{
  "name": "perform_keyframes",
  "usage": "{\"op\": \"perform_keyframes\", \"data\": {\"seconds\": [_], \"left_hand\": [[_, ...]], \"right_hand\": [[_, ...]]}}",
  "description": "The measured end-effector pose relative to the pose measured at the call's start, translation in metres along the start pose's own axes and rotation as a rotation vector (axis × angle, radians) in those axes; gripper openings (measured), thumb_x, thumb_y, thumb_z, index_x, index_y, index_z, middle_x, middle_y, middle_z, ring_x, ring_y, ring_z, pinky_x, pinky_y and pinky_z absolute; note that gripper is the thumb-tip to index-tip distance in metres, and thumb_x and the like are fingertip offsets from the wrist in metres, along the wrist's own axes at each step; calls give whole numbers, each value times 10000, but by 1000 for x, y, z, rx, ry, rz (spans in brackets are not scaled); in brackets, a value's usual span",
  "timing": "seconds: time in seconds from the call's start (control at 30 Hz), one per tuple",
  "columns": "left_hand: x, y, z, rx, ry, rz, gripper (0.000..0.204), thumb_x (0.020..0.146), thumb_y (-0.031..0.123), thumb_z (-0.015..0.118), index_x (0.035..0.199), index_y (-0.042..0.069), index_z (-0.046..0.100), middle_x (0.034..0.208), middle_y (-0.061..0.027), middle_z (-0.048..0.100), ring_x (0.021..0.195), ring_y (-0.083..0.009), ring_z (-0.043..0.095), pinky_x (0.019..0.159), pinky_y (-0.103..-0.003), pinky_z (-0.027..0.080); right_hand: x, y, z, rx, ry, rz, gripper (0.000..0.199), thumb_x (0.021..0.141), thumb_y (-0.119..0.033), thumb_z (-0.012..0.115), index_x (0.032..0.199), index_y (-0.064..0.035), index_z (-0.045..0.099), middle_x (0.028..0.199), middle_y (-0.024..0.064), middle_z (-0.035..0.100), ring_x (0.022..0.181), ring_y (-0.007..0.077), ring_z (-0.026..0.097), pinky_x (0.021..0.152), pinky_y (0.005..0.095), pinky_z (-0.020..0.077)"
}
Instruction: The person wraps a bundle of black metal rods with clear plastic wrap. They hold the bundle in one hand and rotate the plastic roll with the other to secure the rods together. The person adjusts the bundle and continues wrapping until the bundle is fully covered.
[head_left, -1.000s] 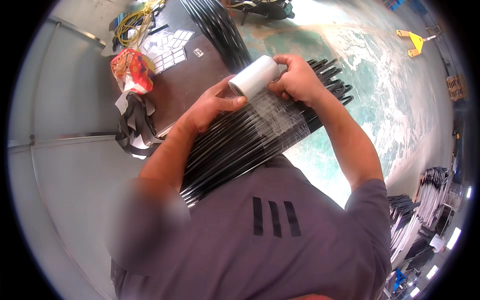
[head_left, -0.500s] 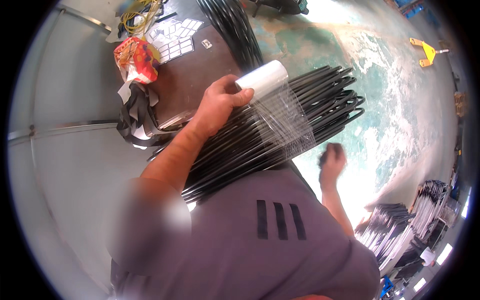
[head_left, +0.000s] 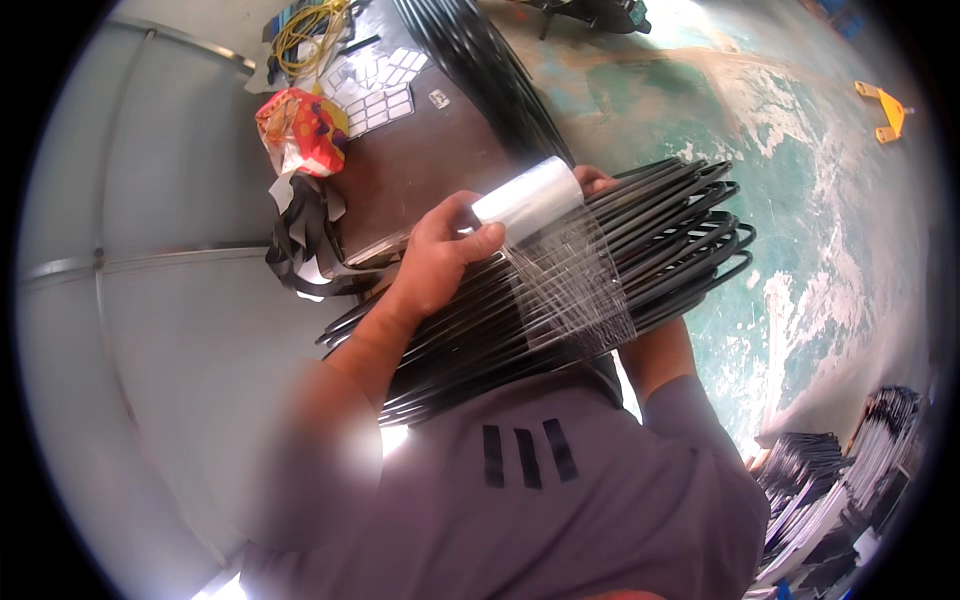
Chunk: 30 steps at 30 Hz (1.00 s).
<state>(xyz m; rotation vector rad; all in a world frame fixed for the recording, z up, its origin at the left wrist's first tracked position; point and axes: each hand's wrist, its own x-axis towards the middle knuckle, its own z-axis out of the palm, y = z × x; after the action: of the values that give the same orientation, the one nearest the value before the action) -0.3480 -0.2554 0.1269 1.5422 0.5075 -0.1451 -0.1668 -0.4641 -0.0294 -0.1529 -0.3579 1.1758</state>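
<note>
A bundle of thin black rods with looped ends [head_left: 690,235] lies slantwise before me. Clear stretch film [head_left: 575,290] wraps its middle in a crinkled band. The film runs off a roll of stretch film [head_left: 530,200] lying across the bundle's far side. My left hand [head_left: 445,250] grips the roll's left end, thumb on top. My right forearm passes beneath the bundle. Beyond it, part of my right hand [head_left: 594,180] shows at the roll's right end, its fingers bent against the roll; the rest is hidden behind the rods.
A brown table [head_left: 420,160] bears white label sheets [head_left: 380,105], a red and orange bag [head_left: 303,132], a yellow cord [head_left: 305,40] and another long black bundle [head_left: 480,70]. Black straps [head_left: 305,235] hang at its left edge. A yellow pallet-jack part [head_left: 885,110] stands on the worn green floor.
My right hand has gone from the near right side, under the bundle, to the roll's right end. My left hand keeps hold of the roll. The view has shifted slightly.
</note>
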Motion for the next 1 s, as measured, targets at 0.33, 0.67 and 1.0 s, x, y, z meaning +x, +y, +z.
{"op": "perform_keyframes", "data": {"seconds": [0.33, 0.67, 1.0], "left_hand": [[-3, 0, 5, 54, 5, 6, 527, 962, 337, 823, 1319, -11, 652, 1136, -108, 705, 1007, -171, 685, 935, -335, 541], [-4, -9, 11, 193, 20, 68, 757, 905, 412, 864, 1424, -44, 555, 1081, -146, 723, 975, -210, 717, 890, -359, 563], [-8, 1, 20, 475, 84, 124, 824, 878, 223, 881, 1557, 14, 463, 990, -108, 720, 933, -179, 699, 898, -332, 565]], "right_hand": [[45, -42, 71, -404, 215, 332, 379, 937, -46, 768, 1303, 30, 700, 1244, 188, 764, 1099, 253, 768, 974, 391, 626], [45, -35, 58, -725, 305, 69, 299, 916, -1, 774, 1206, 71, 776, 1099, 186, 812, 994, 224, 798, 913, 359, 655], [15, -39, -9, -978, 312, 278, 444, 893, -39, 844, 1309, 62, 726, 1172, 186, 799, 1065, 244, 780, 988, 383, 628]]}}
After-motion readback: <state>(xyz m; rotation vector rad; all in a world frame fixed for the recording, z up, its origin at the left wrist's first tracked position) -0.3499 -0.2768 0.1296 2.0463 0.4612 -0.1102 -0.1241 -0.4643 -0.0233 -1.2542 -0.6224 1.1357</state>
